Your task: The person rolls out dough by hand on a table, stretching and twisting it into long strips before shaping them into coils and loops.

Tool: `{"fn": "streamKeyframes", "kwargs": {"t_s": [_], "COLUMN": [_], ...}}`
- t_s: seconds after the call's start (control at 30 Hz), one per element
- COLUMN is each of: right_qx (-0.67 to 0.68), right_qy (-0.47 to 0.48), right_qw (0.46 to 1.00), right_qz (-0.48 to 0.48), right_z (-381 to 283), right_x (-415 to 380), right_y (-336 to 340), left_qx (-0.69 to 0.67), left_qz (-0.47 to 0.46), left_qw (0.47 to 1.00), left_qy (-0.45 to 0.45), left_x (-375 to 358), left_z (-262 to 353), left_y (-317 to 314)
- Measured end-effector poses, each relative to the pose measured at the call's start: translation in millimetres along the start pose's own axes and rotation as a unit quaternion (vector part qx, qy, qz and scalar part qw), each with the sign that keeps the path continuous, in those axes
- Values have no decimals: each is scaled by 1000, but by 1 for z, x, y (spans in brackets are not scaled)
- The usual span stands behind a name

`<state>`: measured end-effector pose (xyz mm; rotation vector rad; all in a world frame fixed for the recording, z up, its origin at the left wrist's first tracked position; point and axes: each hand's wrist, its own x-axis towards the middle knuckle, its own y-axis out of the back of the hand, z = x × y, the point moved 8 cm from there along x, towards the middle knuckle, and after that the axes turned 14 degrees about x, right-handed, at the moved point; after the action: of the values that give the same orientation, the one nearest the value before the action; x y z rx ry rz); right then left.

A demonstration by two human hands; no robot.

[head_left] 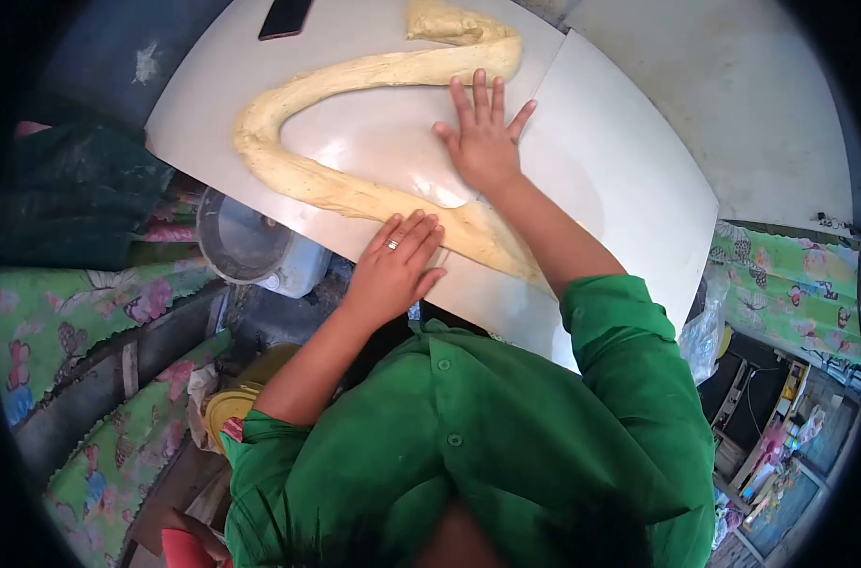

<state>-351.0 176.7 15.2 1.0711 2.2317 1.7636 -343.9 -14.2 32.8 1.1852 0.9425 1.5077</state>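
A long, thick rope of pale yellow dough [317, 186] winds in a zigzag over the white tabletop [620, 142]. My left hand [399, 260], with a ring on one finger, lies with its fingertips on the near stretch of the rope, fingers stretched out. Farther right, my right hand [487, 142] is spread wide, palm down, its fingertips at the lower edge of the dough's far stretch. My right forearm passes over the near end of the rope and hides part of it.
A dark phone [285, 17] lies at the table's far edge. Below the table on the left stand a grey bucket [244, 237] and a white container [304, 265]. A yellow lid [230, 409] is near my left elbow. Shelves with small items [766, 426] stand at the right.
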Motion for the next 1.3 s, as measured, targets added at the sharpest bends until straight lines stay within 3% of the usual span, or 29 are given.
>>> {"fn": "streamKeyframes", "kwargs": {"t_s": [0.07,0.17,0.2,0.3,0.33,0.37,0.4,0.43,0.47,0.5,0.53,0.6,0.63,0.67,0.73,0.77,0.8,0.87,0.9,0.97,1.2,1.27,1.3], "right_qx": [0,13,59,16,58,97,95,94,84,-20,-23,4,52,53,-126,-146,-105,71,69,32,68,287,290], "right_qy": [-14,145,48,13,44,69,61,21,-18,-31,-31,138,189,179,-4,4,30,130,120,13,27,-11,-7], "right_qw": [999,986,996,997,991,950,949,990,992,997,996,990,980,981,990,989,992,985,987,996,996,953,952], "right_qz": [45,-80,56,72,-109,-290,-295,-105,96,70,79,-18,-45,-49,56,36,-70,-87,-85,78,56,96,98], "right_z": [-7,-66,-40,-51,-86,-108,-99,-72,-50,-47,-58,-118,-139,-137,-98,-110,-144,-165,-159,-119,-139,-100,-92], "right_x": [8,-16,4,28,11,-11,-7,12,24,37,33,12,13,24,67,69,59,49,60,94,96,106,86], "right_y": [-6,-31,-20,4,-9,-28,-40,-35,-17,-19,-24,-62,-56,-55,-44,-51,-59,-77,-83,-68,-73,-47,-29], "left_qx": [-12,-43,-42,-63,-60,-74,-93,-99,-101,-120,-135,-126,-77,-30,20,32,33,-2,-4,-6,5,-79,-140], "left_qz": [-15,-26,-19,-39,-35,-41,-52,-44,-47,-54,-57,-40,4,38,17,15,20,8,16,9,-6,-17,16], "left_qw": [1000,998,998,994,995,992,987,986,984,981,977,981,993,998,1000,999,999,1000,1000,1000,1000,997,988], "left_qy": [-23,-33,-43,-75,-78,-97,-116,-128,-137,-145,-153,-141,-87,-35,-1,-18,-22,-15,-17,-18,9,17,68], "left_x": [-2,-6,-8,-8,-8,-10,-16,-17,-19,-19,-15,-11,-9,-14,-15,-17,-20,-29,-31,-33,-35,-31,-33], "left_z": [-4,-5,-3,-10,-16,-16,-12,-12,-15,-20,-28,-54,-75,-92,-115,-118,-122,-127,-127,-124,-130,-137,-144], "left_y": [1,-2,-1,-2,1,0,-1,3,8,14,20,34,44,52,53,52,52,47,45,45,50,57,64]}}
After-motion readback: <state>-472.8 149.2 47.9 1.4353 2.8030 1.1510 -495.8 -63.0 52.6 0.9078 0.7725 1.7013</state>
